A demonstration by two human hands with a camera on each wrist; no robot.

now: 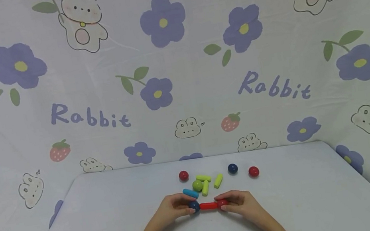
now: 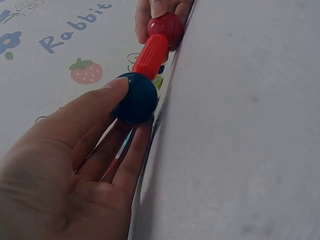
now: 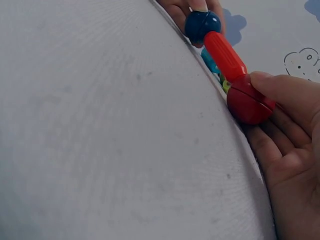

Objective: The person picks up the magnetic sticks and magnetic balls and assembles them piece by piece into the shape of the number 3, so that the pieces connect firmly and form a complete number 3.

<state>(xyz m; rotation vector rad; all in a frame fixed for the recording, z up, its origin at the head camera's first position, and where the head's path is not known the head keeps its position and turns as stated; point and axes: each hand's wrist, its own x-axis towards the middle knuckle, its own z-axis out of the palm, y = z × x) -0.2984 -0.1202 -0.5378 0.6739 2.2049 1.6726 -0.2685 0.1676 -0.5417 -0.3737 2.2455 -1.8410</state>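
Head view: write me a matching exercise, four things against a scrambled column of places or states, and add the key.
Things
1. red stick
2. left hand
3. light blue stick
4. right hand

Places or states
A. holds a red ball
B. beside the green ball
C. between the two held balls
D. holds a dark blue ball

Pairs: 1-C, 2-D, 3-B, 4-A

A white printed cloth (image 1: 191,62) hangs behind a white, round-cornered tabletop (image 1: 104,205).
Purple five-petalled flowers (image 1: 161,10), red strawberries (image 1: 60,152) and purple "Rabbit" lettering (image 1: 89,117) pattern the cloth.
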